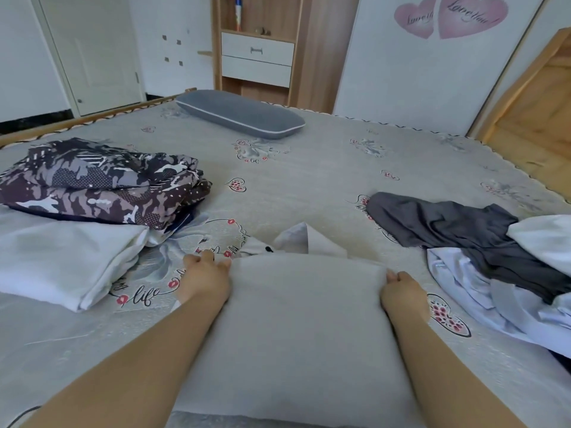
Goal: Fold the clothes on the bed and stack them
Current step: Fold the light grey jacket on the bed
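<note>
Gripping the far edge of a pale grey garment, both hands sit at its two upper corners. Left hand: fingers curled over the left corner, grip clamped on the cloth. Right hand: fingers curled down over the right corner, grip likewise clamped on the cloth. The garment lies flat on the bed, spread between the forearms, nearest the camera; a folded flap of the same grey cloth shows just beyond its far edge.

Left of the garment: a folded white item, and touching it on the far side, a stack of folded dark patterned fabric.

Right of the garment: an unfolded heap. Dark grey clothing lies on top of light lavender clothing, with a white piece at the right margin.

Far side of the bed: a grey pillow. Behind it, a wooden cabinet with white drawers. Pink heart stickers on the wall.
</note>
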